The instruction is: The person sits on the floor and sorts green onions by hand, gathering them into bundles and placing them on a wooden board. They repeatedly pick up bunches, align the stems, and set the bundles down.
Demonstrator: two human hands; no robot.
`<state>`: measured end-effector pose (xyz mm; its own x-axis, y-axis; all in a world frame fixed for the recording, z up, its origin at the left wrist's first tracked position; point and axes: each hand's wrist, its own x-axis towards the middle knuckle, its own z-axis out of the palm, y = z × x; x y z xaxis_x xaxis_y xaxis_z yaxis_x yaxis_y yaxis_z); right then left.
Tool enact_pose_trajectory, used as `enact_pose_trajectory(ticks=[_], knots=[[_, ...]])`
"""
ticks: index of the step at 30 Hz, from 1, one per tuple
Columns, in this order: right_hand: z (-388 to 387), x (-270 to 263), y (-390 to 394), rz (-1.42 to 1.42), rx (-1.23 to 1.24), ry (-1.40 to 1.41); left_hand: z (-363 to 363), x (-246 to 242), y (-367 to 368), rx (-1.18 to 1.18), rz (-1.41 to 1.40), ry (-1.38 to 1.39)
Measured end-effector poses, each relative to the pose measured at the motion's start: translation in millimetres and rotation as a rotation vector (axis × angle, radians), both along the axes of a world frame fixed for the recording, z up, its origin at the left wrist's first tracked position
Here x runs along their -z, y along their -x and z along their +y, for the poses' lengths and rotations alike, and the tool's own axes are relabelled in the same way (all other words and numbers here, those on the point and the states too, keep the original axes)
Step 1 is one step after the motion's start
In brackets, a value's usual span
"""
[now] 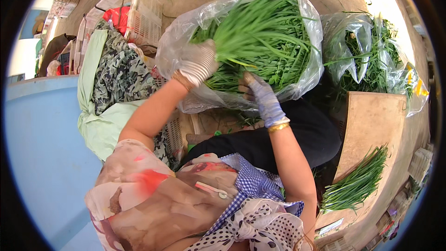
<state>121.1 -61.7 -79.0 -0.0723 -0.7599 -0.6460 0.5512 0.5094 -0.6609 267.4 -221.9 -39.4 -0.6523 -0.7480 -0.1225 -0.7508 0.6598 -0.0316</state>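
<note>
My left hand [200, 62], in a white ribbed glove, grips the base of a bunch of long green chives [256, 24]. Its leaves fan out up and to the right, blurred by motion. Beneath the bunch, a large clear plastic bag [312, 66] stands wide and is filled with more loose chives [292, 64]. At the near side of this bag is my right hand [261, 94], in a purple-blue glove with pale fingertips. Its fingers are bent by the greens, and whether they pinch any stems is unclear.
On the right, a wooden board [378, 118] bears a neat chive bundle [357, 179]. Beyond it are plastic bags of greens [369, 52]. Plastic crates [144, 14], camouflage cloth [120, 71] and a light blue surface [41, 139] lie to the left.
</note>
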Motion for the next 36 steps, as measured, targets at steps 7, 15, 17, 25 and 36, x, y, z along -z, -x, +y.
enact_pose_trajectory(ticks=[7, 15, 17, 25, 36], knots=[[2.1, 59.1, -13.3, -0.526, 0.377, -0.309, 117.5, 14.4, 50.4, 0.145, -0.134, -0.272], [18.2, 43.5, 9.5, -0.434, 0.426, -0.069, 68.5, 32.8, -4.9, -0.297, 0.372, -0.136], [16.9, 43.2, 8.0, -0.419, 0.459, -0.091, 52.9, 53.0, 2.1, -0.455, 0.300, -0.518], [28.7, 51.4, 16.9, -0.155, 0.412, -0.008, 52.2, 91.8, 18.7, -0.460, 0.122, -0.326], [49.0, 43.5, 27.3, -0.531, 0.465, -0.041, 86.3, 46.7, 42.6, -0.136, 0.114, -0.057]])
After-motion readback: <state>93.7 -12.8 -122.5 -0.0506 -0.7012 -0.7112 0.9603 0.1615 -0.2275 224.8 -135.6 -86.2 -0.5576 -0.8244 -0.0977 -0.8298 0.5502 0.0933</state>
